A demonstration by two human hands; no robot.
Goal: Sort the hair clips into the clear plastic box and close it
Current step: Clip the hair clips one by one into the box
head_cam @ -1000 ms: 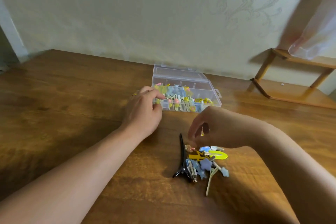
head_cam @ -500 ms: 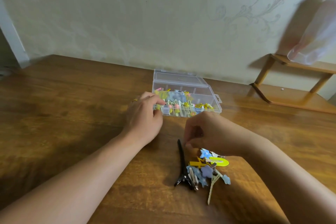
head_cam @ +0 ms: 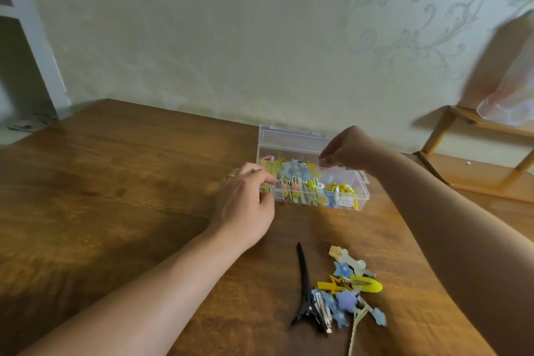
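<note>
Place: at the far middle of a wooden table, close to a pale patterned wall, a clear plastic box is seen with its lid standing open behind it.
Box contents: small hair clips in yellow, blue and pink are packed along the near compartments; the exact compartment of each clip cannot be told.
Right hand: the right hand is held above the back of the box, fingertips drawn together and pointing down. Whether a clip is pinched between them cannot be told, since the spot is blurred.
Left hand: the left hand is laid against the box's left end, fingers curled over the near left corner as if to steady it. A ring is worn on 1 finger.
Unsorted pile: a loose pile of hair clips is left on the table near the viewer, well apart from the box. A long black clip lies on its left side, and a yellow oval clip on its right.
Step in hand: judged from the pose, 1 clip is being set into the box, with sorting only partly done.
Next move: the right hand is likely to be needed back at the pile for another clip, with a fine pinch called for. The lid is not yet closed.
Surroundings: a wooden rack is seen at far right.
</note>
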